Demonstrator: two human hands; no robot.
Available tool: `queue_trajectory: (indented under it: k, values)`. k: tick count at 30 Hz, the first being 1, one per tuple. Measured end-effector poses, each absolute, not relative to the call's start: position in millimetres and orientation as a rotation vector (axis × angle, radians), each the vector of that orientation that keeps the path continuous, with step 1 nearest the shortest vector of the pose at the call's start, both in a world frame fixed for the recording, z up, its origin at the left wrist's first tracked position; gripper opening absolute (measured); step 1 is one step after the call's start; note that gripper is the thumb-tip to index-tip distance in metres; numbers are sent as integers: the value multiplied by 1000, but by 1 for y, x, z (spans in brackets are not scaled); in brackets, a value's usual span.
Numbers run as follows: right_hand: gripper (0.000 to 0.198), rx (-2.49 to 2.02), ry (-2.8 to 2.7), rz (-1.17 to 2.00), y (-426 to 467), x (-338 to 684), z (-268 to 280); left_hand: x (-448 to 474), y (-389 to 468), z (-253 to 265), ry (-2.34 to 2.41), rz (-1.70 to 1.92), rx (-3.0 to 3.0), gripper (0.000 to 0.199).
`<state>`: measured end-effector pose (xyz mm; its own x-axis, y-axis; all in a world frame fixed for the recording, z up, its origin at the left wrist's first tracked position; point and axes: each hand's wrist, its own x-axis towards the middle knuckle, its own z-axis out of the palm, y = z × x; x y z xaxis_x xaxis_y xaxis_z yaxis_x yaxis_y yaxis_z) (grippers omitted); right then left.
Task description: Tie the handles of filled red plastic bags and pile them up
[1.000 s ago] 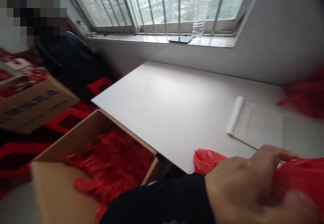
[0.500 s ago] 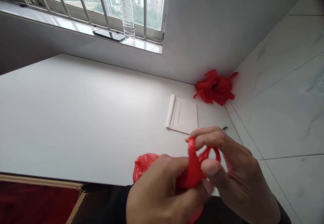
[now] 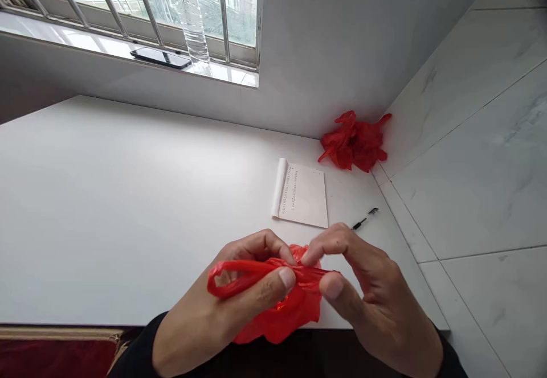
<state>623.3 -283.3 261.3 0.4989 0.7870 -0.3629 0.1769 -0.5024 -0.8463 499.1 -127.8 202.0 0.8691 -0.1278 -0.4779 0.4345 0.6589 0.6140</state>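
A thin red plastic bag (image 3: 299,312) hangs between my hands in front of the table's near edge. Part of it is drawn out into a narrow twisted strip, with a handle loop sticking out to the left. My left hand (image 3: 239,292) pinches this strip between thumb and fingers, the loop lying over the hand. On the other side, my right hand (image 3: 367,292) has its thumb and index finger closed at the strip's right end. The lower part of the bag is crumpled, and whatever it may contain cannot be seen.
On the white table (image 3: 149,207) lie an open notepad (image 3: 303,196) with writing, a black pen (image 3: 365,218) and another crumpled red plastic bag (image 3: 354,142) in the corner. A water bottle (image 3: 194,31) and a phone (image 3: 160,57) rest on the windowsill. An open cardboard box (image 3: 60,335) sits lower left.
My hands have moved apart sideways, the left shifting left. The bag's gathered strip now stretches level between them, its loop pointing left. The camera view has shifted slightly, and more of the pen shows.
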Motion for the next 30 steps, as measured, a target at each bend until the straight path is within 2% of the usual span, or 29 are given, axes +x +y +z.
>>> queue_trajectory:
  k: [5,10,18,25,30]
  values:
    - [36,-1991,-706,1184,-283,625,238,487,-130,193,361,-289,907,12]
    - [29,-1999,-692,1307,-281,624,228,482,-132,185,374,-274,1169,6]
    - [44,-2068,-691,1243,-285,619,211,505,-145,158,413,-21,1201,13]
    - [38,-2034,-553,1251,-292,617,203,511,-145,159,396,-201,1141,10]
    - [40,-2028,-528,1268,-291,616,202,507,-146,157,471,-284,1129,23]
